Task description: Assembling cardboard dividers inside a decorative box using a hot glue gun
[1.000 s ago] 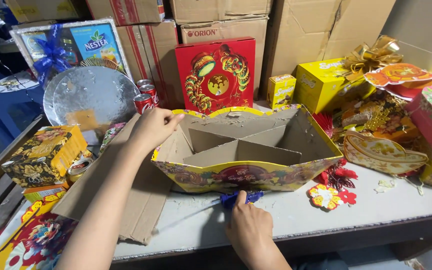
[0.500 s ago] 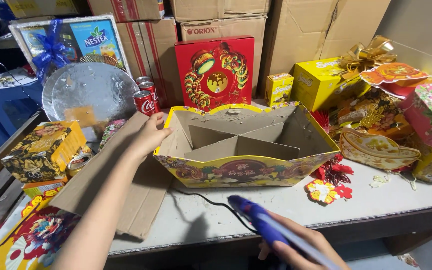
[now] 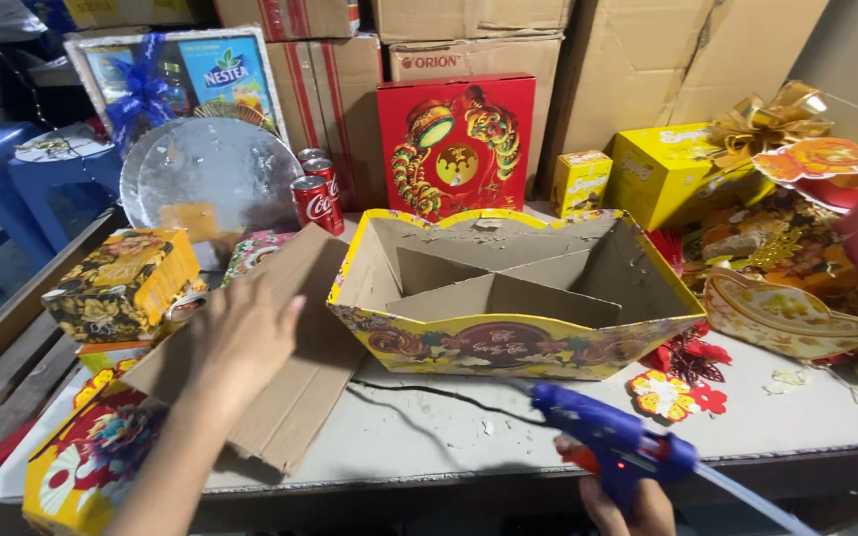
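Note:
A yellow, flower-printed cardboard basket (image 3: 508,342) with bare cardboard dividers inside stands in the middle of the table. My right hand (image 3: 623,506) grips a blue glue gun (image 3: 613,442) low at the front edge, nozzle pointing left toward the basket, a glue stick trailing out the back. Its black cord (image 3: 419,392) runs across the tabletop. My left hand (image 3: 240,333) hovers open over a flat sheet of brown cardboard (image 3: 290,387) to the left of the basket, not touching the basket.
Red drink cans (image 3: 315,194), a round silver tray (image 3: 213,184) and a red decorated box (image 3: 457,144) stand behind. Yellow boxes, gold bow and printed cut-outs (image 3: 786,313) crowd the right. Floral boxes (image 3: 123,283) sit at left. Brown cartons (image 3: 598,69) line the back.
My left hand let go of the basket's left rim and drew back over the cardboard sheet. My right hand picked the glue gun up off the table and now holds it level.

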